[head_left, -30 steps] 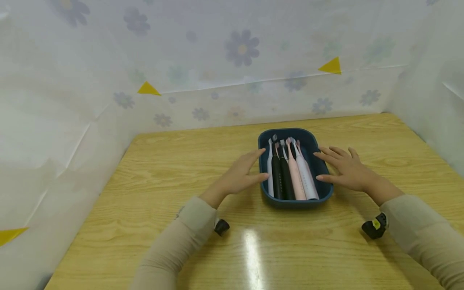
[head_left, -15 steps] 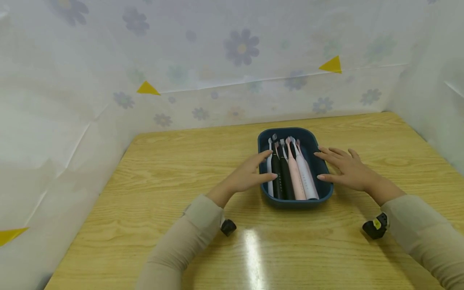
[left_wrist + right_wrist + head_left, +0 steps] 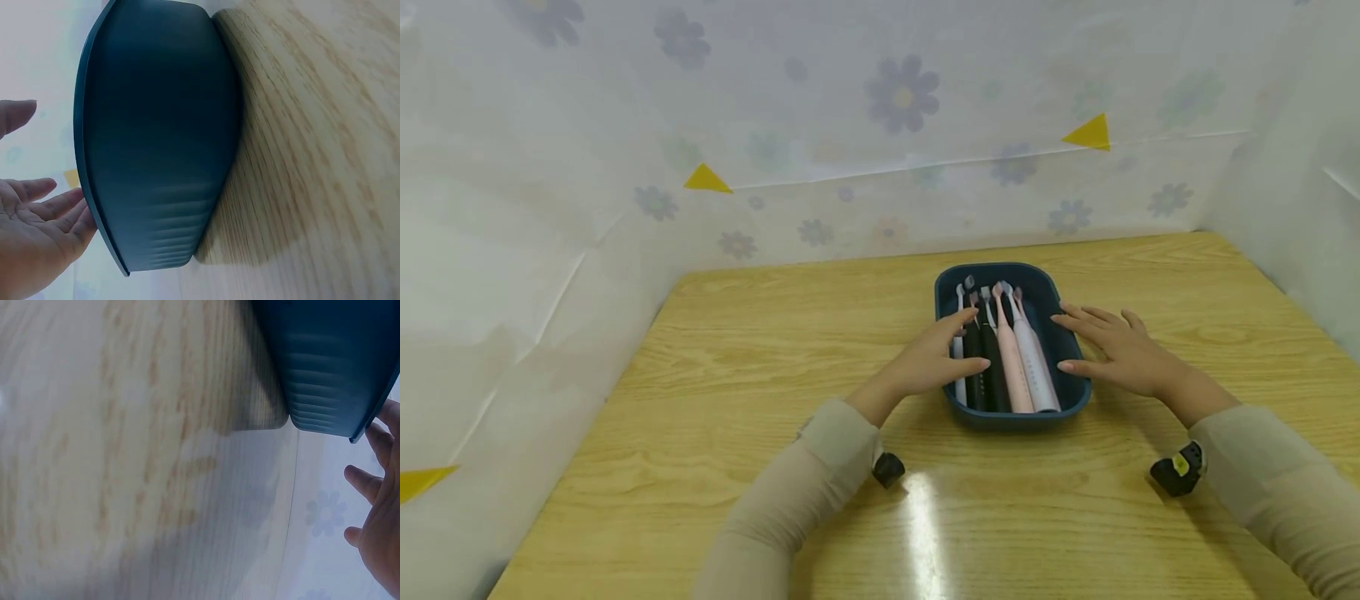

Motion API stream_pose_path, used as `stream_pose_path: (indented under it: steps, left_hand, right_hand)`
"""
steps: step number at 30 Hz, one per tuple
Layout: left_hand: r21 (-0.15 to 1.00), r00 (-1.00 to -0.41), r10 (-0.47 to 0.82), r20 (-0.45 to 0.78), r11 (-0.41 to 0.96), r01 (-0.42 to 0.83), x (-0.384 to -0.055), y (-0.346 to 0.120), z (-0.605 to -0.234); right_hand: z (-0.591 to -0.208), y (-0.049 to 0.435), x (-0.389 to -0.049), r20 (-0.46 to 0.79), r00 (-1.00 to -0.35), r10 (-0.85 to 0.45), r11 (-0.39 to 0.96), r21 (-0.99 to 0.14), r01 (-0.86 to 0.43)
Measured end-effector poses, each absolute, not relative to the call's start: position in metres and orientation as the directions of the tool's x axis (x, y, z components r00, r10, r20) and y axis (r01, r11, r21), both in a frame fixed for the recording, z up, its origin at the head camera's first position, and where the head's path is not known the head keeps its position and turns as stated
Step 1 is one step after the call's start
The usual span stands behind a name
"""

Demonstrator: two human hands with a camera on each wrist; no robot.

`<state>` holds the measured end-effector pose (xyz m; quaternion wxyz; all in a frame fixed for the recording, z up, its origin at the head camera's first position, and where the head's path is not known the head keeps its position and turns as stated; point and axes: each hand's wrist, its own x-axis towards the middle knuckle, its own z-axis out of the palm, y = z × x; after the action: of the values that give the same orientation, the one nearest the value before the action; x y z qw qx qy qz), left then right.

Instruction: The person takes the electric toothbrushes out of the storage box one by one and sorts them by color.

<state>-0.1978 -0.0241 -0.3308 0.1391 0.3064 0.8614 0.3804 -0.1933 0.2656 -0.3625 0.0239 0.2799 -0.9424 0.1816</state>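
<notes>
A dark blue plastic basket (image 3: 1018, 423) stands on the wooden table, holding several electric toothbrushes laid side by side. Among them are black toothbrushes (image 3: 996, 385), a pink one (image 3: 1013, 371) and a white one (image 3: 1036, 375). My left hand (image 3: 931, 360) reaches over the basket's left rim, thumb and fingers spread above the leftmost toothbrushes; whether it touches them I cannot tell. My right hand (image 3: 1116, 350) is at the right rim, its fingers extended over the edge. In the left wrist view the basket's wall (image 3: 156, 125) hides the toothbrushes; the right wrist view shows its ribbed side (image 3: 325, 369).
The wooden table (image 3: 760, 358) stretches around the basket. White flowered sheeting (image 3: 850, 125) encloses the back and sides, with yellow triangles (image 3: 707, 179) stuck on it. A black wrist device (image 3: 1177, 471) is near the right sleeve, another (image 3: 889, 469) near the left.
My left hand has moved right, from the basket's left rim to over the leftmost toothbrushes. The right hand and basket have stayed almost where they were.
</notes>
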Motion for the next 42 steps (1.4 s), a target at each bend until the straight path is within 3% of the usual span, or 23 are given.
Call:
stream_pose_path:
  steps: [22,31,42]
  left_hand:
    - [0.679,-0.867,0.495,-0.051,0.654,0.334,-0.200,0.009,-0.332]
    - [0.752,-0.897,0.439,-0.052,0.608,0.254,-0.205,0.015,-0.334]
    - [0.781,-0.923,0.354,-0.152,0.615,0.107,-0.210,0.024,-0.337]
  right_hand:
    - [-0.362,0.266,-0.191,0.115,-0.852,-0.510,0.779,-0.357,-0.515]
    - [-0.363,0.267,-0.191,0.110,-0.855,-0.507,0.780,-0.364,-0.509]
    - [-0.362,0.266,-0.191,0.106,-0.855,-0.507,0.781,-0.364,-0.508]
